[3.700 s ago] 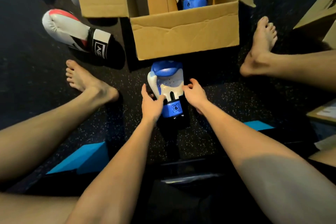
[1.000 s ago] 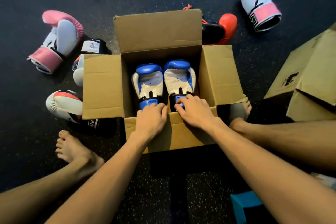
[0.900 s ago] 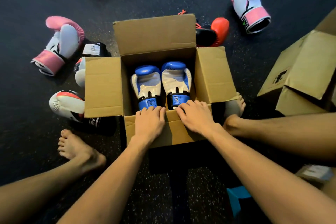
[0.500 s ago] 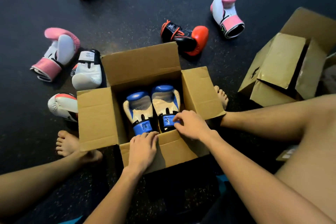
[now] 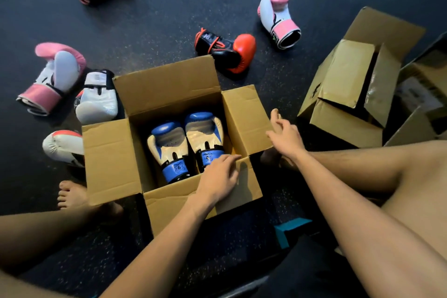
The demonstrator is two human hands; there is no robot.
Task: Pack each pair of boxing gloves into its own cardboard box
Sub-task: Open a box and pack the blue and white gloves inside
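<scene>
Blue gloves in box | left grip loose on 6 o'clock flap | right grip slack (empty) at 3 o'clock

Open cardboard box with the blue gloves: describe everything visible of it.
The plain brown cardboard box stands on the dark speckled floor, four flaps open: back raised, sides spread, near one folded outward. A pair of blue and white boxing gloves lies inside, side by side, cuffs nearest. The left hand rests on its near edge; the right hand is beside the right flap.
</scene>
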